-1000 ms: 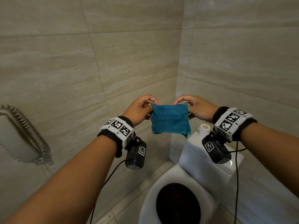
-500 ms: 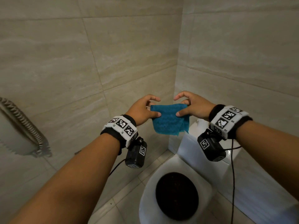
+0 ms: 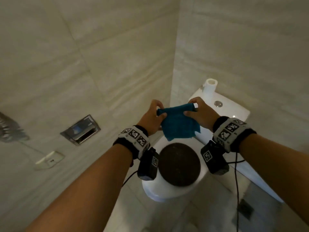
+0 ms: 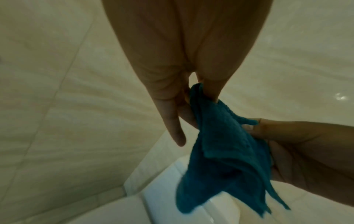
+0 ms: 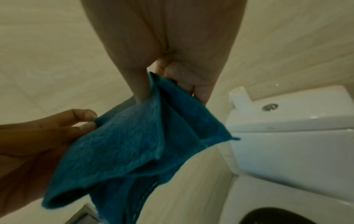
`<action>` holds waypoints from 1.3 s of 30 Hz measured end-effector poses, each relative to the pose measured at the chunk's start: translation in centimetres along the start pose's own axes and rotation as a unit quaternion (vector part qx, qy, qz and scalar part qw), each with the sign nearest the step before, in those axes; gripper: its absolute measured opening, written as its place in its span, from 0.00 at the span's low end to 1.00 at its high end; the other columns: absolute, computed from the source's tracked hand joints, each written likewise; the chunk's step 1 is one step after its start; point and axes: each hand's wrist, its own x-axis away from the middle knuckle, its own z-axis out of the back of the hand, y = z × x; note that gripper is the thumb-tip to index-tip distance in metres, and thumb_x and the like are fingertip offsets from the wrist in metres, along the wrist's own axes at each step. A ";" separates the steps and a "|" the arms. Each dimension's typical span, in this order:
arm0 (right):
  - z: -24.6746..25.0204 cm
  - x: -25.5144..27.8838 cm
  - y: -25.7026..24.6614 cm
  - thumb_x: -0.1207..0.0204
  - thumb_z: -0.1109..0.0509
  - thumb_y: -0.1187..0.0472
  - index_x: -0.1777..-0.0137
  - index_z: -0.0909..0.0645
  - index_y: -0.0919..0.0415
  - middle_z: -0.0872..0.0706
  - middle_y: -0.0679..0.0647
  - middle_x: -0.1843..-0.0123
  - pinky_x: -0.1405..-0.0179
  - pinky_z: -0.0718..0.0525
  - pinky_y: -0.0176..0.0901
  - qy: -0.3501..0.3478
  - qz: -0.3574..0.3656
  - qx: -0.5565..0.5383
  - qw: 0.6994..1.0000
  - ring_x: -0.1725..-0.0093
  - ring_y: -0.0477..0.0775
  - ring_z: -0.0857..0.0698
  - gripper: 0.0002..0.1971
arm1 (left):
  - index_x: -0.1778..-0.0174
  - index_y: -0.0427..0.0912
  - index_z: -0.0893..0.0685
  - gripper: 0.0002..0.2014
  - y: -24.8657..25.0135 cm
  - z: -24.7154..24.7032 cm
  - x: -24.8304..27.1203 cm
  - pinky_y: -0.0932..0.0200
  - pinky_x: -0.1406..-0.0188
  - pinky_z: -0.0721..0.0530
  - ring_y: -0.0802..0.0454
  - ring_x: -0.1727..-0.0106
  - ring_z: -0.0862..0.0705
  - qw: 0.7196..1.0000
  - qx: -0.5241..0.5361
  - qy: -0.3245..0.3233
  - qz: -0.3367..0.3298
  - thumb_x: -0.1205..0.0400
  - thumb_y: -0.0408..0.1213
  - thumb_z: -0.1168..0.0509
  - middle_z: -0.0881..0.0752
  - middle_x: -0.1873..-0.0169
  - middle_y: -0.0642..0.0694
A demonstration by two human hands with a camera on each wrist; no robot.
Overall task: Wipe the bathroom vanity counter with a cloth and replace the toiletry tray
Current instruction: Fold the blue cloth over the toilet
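Head view has both sets of fingers pinching the top corners of the blue cloth, left hand and right hand holding it folded and hanging in the air above the white toilet by the tiled corner
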 end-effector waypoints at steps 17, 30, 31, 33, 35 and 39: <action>-14.1 -6.2 26.0 0.25 0.33 0.70 0.41 0.18 0.59 0.20 0.57 0.36 0.39 0.25 0.39 -0.051 -0.108 0.058 0.991 0.38 0.57 0.21 0.14 | 0.37 0.44 0.24 0.20 -27.7 -11.7 -8.8 0.43 0.38 0.18 0.41 0.38 0.20 0.988 -0.105 -0.052 0.096 0.24 0.27 0.33 0.24 0.34 0.41; -19.5 -8.5 36.7 0.22 0.34 0.65 0.25 0.31 0.59 0.32 0.58 0.23 0.25 0.39 0.39 -0.177 -0.125 0.152 0.964 0.23 0.56 0.33 0.25 | 0.19 0.42 0.39 0.34 -40.2 -16.3 -12.2 0.61 0.27 0.35 0.44 0.23 0.35 0.942 -0.267 -0.166 0.116 0.21 0.30 0.33 0.40 0.23 0.40; -19.7 -8.6 37.1 0.22 0.35 0.66 0.25 0.31 0.58 0.32 0.57 0.23 0.25 0.39 0.40 -0.176 -0.129 0.148 0.965 0.23 0.56 0.33 0.24 | 0.19 0.42 0.40 0.35 -40.5 -16.4 -12.4 0.61 0.27 0.35 0.44 0.24 0.35 0.940 -0.270 -0.172 0.122 0.21 0.30 0.33 0.40 0.23 0.40; -20.2 -8.8 38.1 0.22 0.34 0.66 0.25 0.31 0.57 0.32 0.57 0.23 0.25 0.36 0.41 -0.170 -0.142 0.133 0.966 0.24 0.56 0.32 0.25 | 0.18 0.42 0.41 0.36 -41.2 -16.7 -12.7 0.60 0.26 0.34 0.44 0.24 0.33 0.936 -0.271 -0.179 0.133 0.21 0.30 0.33 0.41 0.23 0.41; -20.5 -8.8 39.0 0.23 0.33 0.65 0.24 0.32 0.56 0.32 0.57 0.23 0.26 0.32 0.43 -0.171 -0.155 0.121 0.965 0.25 0.57 0.30 0.26 | 0.18 0.42 0.42 0.38 -42.1 -17.1 -12.8 0.54 0.25 0.30 0.42 0.25 0.32 0.937 -0.246 -0.197 0.152 0.22 0.29 0.32 0.42 0.22 0.41; -20.3 -9.1 39.6 0.21 0.32 0.61 0.22 0.35 0.56 0.37 0.57 0.20 0.26 0.28 0.52 -0.175 -0.187 0.090 0.962 0.24 0.60 0.31 0.28 | 0.18 0.42 0.40 0.38 -42.8 -17.2 -13.2 0.46 0.25 0.29 0.41 0.23 0.32 0.941 -0.201 -0.207 0.177 0.23 0.33 0.30 0.40 0.20 0.41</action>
